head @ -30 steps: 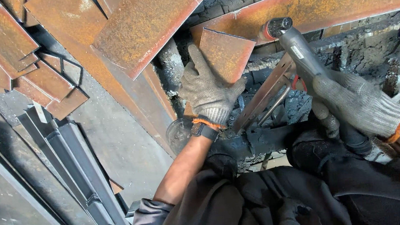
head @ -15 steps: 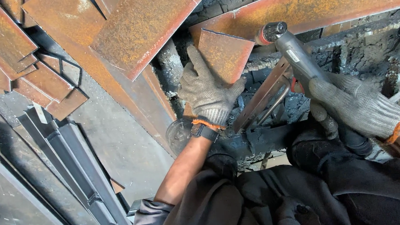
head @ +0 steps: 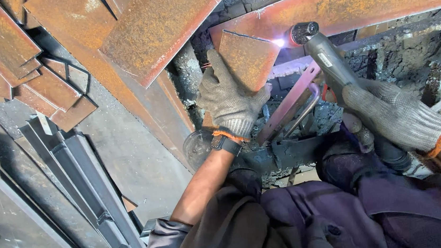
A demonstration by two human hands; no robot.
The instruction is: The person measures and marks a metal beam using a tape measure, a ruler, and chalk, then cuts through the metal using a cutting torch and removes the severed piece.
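1. Here the left hand, in a grey knit glove with an orange cuff, lies flat on a small rusty plate; its fingers are spread and pressed on the plate's left edge, not curled round it.
2. The right hand, gloved the same, has its fingers closed round the grip of a torch, whose head sits at the plate's upper right corner.
3. A bright white-violet spark shows between the torch head and the plate, just under a long rusty beam that runs across the top right.
4. The plate stands tilted, its top edge touching or nearly touching the beam (which of the two cannot be told).
5. To do this well, the left hand would best keep the plate steady with its fingers well away from the spark, while the right holds the torch head close to the seam and moves evenly.
6. An angled metal bar and a bent rod lie below the torch, near the knees.
7. A small pale label, oblong, sits on the torch's grey body; its print is too small to tell.
8. Rusty plates are stacked at upper left, and grey steel channels lie on the floor at lower left.
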